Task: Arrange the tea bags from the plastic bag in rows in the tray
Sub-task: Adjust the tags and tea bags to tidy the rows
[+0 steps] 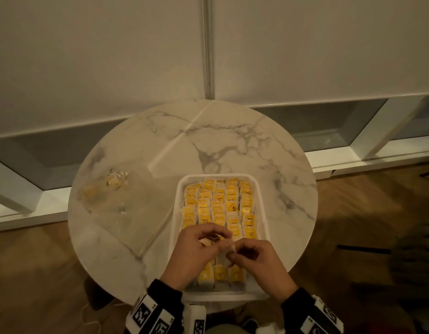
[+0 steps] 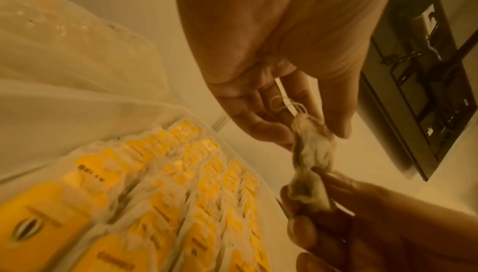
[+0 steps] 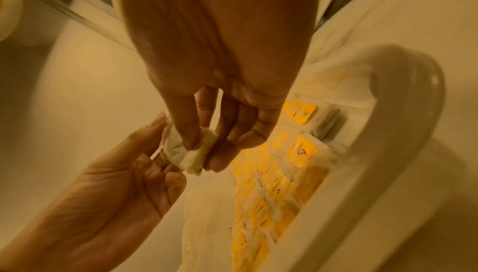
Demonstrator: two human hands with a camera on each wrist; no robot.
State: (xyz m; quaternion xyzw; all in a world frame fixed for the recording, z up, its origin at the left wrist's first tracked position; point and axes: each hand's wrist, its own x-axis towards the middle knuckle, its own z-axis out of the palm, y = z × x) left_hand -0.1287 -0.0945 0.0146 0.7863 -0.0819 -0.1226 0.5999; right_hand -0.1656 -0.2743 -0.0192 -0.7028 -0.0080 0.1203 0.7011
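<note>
A white tray (image 1: 178, 208) sits right of centre on the round marble table, packed with rows of yellow-tagged tea bags (image 1: 218, 203). Both hands hover over the tray's near part with one pale tea bag (image 1: 229, 247) between them. My left hand (image 1: 215, 237) pinches its upper end, with the looped string (image 2: 282, 102) hanging against the fingers. My right hand (image 1: 232, 253) pinches the other end between thumb and fingertips (image 3: 190, 143). The bag (image 2: 313, 149) looks crumpled, and no tag shows on it. The clear plastic bag (image 1: 105, 189) lies at the table's left with some yellow inside.
The marble table (image 1: 208, 141) is bare behind the tray. Its edge drops to a wooden floor (image 1: 40, 273) on both sides. A pale wall with a low ledge (image 1: 353, 155) stands close behind the table.
</note>
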